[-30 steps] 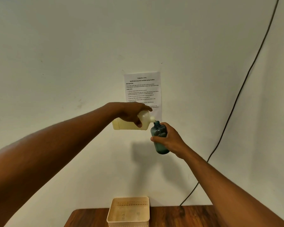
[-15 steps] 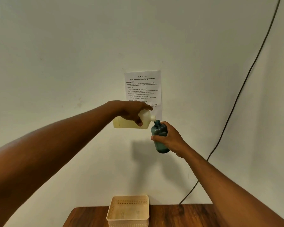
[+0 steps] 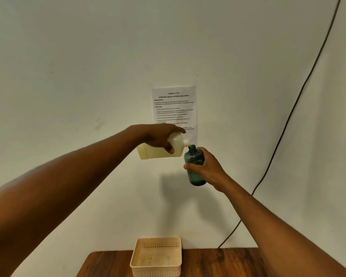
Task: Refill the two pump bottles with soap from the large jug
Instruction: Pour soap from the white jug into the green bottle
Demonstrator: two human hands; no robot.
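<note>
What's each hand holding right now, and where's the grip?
Left hand grips the soap jug from above, around its upper body near the neck. Right hand grips the teal bottle around its mid-body.

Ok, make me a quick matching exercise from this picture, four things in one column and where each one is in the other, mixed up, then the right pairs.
Things:
1. jug
2. teal bottle
3. basket
4. paper sheet

Places:
A. stuck on the wall
B. gripped in the right hand, upright
C. standing on the wooden table
D. held tipped on its side in the left hand

Pairs: 1-D, 2-B, 3-C, 4-A
</note>
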